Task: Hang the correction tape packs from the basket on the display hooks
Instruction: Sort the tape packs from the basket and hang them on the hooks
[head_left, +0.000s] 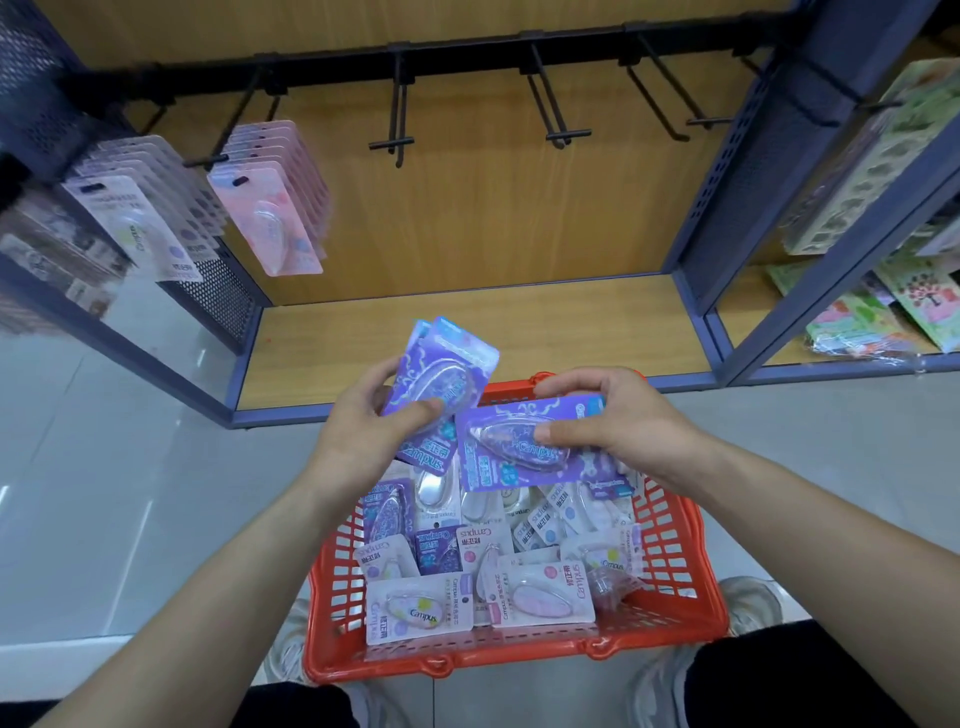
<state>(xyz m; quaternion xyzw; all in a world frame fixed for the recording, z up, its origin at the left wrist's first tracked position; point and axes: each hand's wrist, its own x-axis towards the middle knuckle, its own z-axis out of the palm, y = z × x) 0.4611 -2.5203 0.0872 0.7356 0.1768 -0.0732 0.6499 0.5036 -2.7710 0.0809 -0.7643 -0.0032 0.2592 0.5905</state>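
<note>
A red plastic basket stands on the floor between my feet, filled with several correction tape packs in white, pink and purple. My left hand grips a small stack of purple packs above the basket's far rim. My right hand holds another purple pack flat, just right of the stack. Above, black display hooks hang from a rail: an empty one at the middle, another empty hook to its right. Pink packs and white packs hang on the left hooks.
The wooden display bay has a low shelf board and blue metal uprights. A further empty hook sits at the right. Colourful stationery packs fill the neighbouring bay on the right. Grey tiled floor lies to the left.
</note>
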